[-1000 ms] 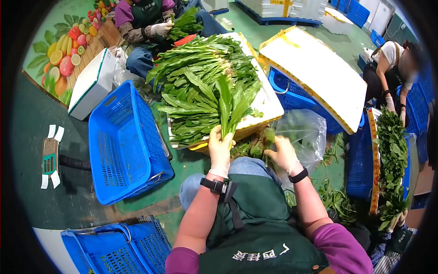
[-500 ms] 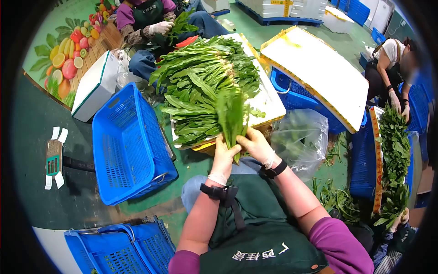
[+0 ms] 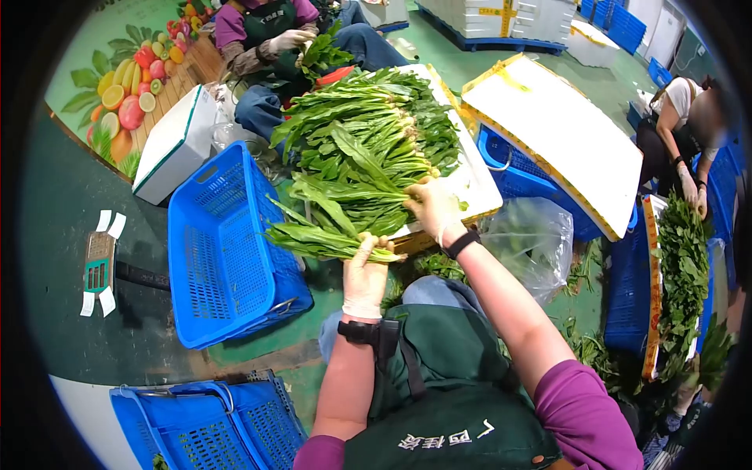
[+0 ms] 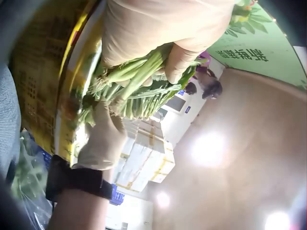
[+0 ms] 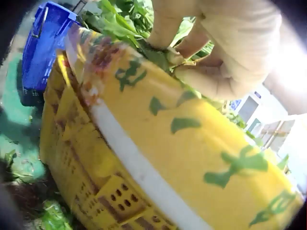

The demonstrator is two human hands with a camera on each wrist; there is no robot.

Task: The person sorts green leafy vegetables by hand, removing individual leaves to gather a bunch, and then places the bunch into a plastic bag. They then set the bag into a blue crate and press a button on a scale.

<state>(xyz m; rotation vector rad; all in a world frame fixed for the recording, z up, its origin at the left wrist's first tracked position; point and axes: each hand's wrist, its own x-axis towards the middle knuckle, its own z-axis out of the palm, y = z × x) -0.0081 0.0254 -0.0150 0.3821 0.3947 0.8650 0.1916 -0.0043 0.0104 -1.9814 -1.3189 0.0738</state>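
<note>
A gloved left hand (image 3: 366, 278) grips a small bunch of long leafy greens (image 3: 317, 241) by the stem ends, the leaves lying out to the left over the box's near corner. In the left wrist view its thumb and fingers curl round the pale green stems (image 4: 148, 67). The gloved right hand (image 3: 436, 207) reaches to the near right of the heaped greens (image 3: 352, 129), its thumb and fingers pinching a leafy green (image 5: 160, 58) at the box's edge. The heap covers a white foam box (image 3: 479, 186) with yellow tape, standing on a yellow crate (image 5: 100, 167).
A blue basket (image 3: 258, 235) stands left of the box. To the right are a foam lid (image 3: 556, 133) and a clear plastic bag (image 3: 536, 243). Two other people work with greens, one beyond the box and one at far right. Stacked blue baskets (image 3: 207, 419) sit at lower left.
The bunch, upright between both hands half a second ago, now lies leftward in the left hand. The right hand has let go of it and moved up and forward to the heap.
</note>
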